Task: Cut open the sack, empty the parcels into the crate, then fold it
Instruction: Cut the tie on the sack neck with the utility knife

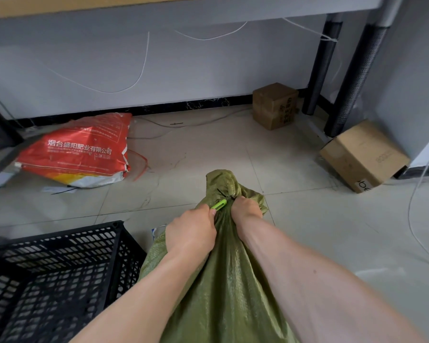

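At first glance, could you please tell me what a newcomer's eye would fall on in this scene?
The green sack at bottom centre stands out first: the left hand holds a bright green cutter at its bunched neck, and the right hand grips that neck. Next come the red printed sack lying by the wall at left and the black crate at lower left.

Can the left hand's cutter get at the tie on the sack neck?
Probably yes: the cutter in the left hand points at the tie, nothing between; the right hand grips the sack beside it, not over it.
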`<state>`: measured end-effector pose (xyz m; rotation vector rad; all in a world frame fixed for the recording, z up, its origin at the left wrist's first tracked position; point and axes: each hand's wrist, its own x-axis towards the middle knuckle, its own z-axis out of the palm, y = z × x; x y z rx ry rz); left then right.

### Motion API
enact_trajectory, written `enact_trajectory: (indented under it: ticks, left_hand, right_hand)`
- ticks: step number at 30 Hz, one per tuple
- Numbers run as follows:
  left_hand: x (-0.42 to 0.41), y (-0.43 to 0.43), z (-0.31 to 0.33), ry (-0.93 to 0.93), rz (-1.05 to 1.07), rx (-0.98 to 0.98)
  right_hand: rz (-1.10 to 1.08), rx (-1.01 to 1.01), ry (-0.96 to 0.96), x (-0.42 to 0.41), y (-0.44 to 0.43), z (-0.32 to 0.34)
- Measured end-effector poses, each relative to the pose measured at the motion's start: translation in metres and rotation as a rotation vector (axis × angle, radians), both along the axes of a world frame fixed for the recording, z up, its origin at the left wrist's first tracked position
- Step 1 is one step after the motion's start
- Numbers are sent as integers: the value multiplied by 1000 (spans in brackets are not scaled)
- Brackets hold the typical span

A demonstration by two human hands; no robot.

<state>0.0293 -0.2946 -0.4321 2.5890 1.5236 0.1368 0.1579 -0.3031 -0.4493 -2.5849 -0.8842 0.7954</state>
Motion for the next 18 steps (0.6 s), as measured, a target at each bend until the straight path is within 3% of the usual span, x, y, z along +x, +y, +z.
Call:
enact_trajectory:
  ticks: [12,18]
  left_hand:
    - [-8,0,-2,-66,56,-35]
    - [-13,-1,-1,-47,31,-10]
  right_hand:
    - [-7,18,68,-1,0,-4]
    - [-251,277,411,-7,-3,0]
